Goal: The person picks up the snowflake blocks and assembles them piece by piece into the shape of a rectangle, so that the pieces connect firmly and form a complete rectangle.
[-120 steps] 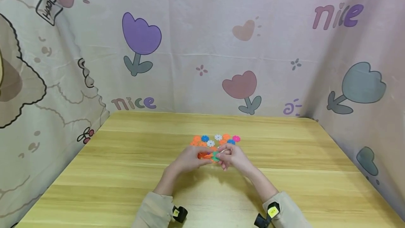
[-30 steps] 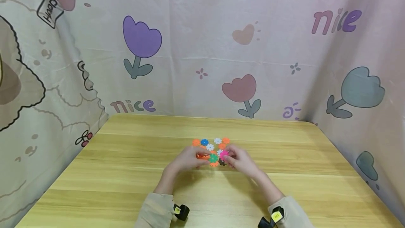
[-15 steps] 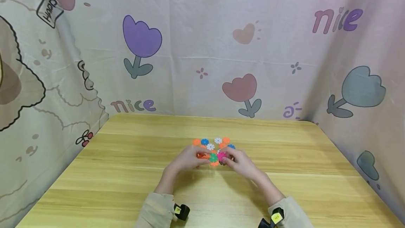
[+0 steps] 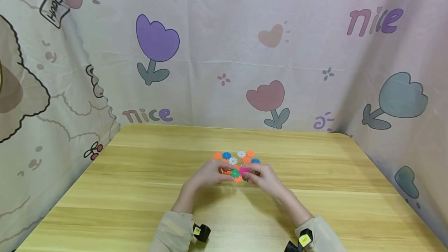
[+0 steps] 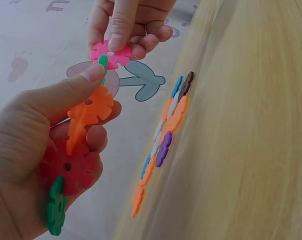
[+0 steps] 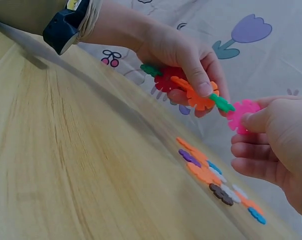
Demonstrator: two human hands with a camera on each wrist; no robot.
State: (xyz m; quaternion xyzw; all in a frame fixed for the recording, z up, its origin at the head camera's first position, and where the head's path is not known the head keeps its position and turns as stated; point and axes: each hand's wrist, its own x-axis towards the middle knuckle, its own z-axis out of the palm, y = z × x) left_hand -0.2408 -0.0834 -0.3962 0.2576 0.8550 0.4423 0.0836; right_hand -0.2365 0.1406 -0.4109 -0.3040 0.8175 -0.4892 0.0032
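Note:
My left hand (image 4: pixel 208 175) grips a chain of slotted plastic flower discs above the table. In the left wrist view the chain shows a green disc (image 5: pixel 56 210) at its lower end, a red disc (image 5: pixel 80 177), orange discs (image 5: pixel 103 102), and another green disc at the top. The left thumb presses near that top green disc. My right hand (image 4: pixel 264 176) pinches a pink flower disc (image 6: pixel 237 122) between thumb and fingers. The pink disc's edge meets the upper green disc (image 6: pixel 222 103) in the right wrist view; how deep the slots mesh is too small to tell.
Loose flower discs lie flat on the wooden table (image 4: pixel 140 189) beyond and under the hands: orange, white, a blue one (image 4: pixel 226 155), a purple one (image 5: pixel 163 149) and a dark brown one (image 6: pixel 221 194). A printed curtain (image 4: pixel 210 42) hangs behind the table.
Four seconds ago the pink disc lay at the back right of the loose discs, with the right hand at the green disc. Now the right hand holds the pink disc against the green one.

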